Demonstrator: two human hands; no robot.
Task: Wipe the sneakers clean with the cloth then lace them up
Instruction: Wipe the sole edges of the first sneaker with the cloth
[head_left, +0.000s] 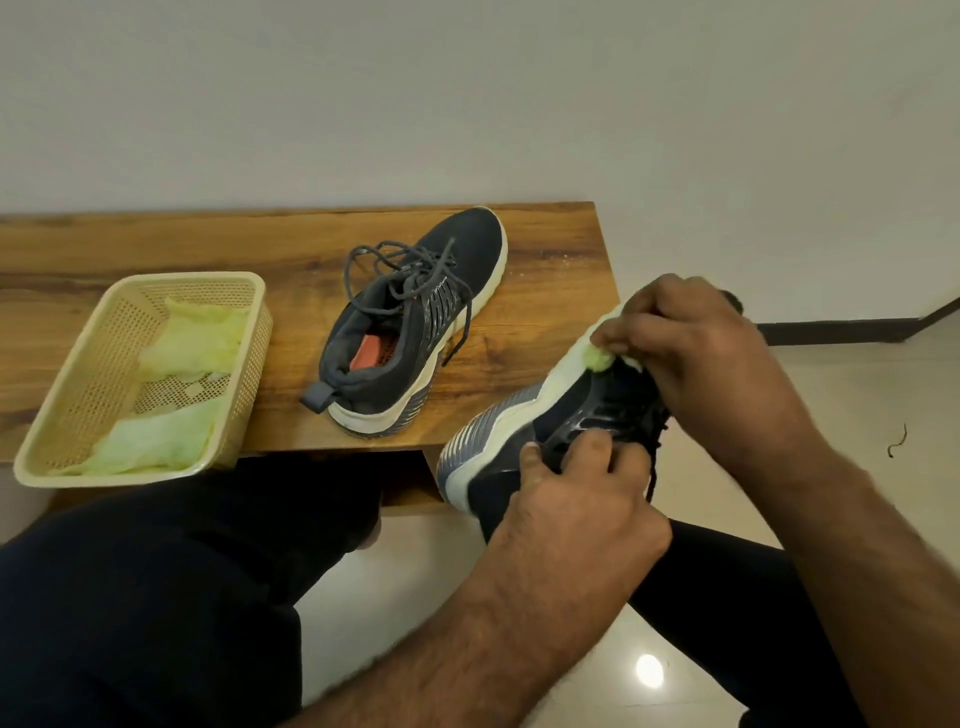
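Head view: nearest, the left hand (576, 499) grips the held sneaker (524, 431) by its side. Just beyond, the right hand (691, 353) pinches a pale green cloth (600, 358) against its white sole. Left of both hands, the second sneaker (410, 322) sits on the table (156, 244), loosely laced; farther left, a basket (67, 415) holds more cloths.

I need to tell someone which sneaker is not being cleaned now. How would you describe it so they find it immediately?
Look at the wooden bench against the white wall. Right of the cream plastic basket holding green cloths, a dark sneaker stands upright on the bench, with loose grey laces and an orange insole. Unlike the other sneaker, tipped on its side and held in both hands off the bench's edge, no hand touches it.
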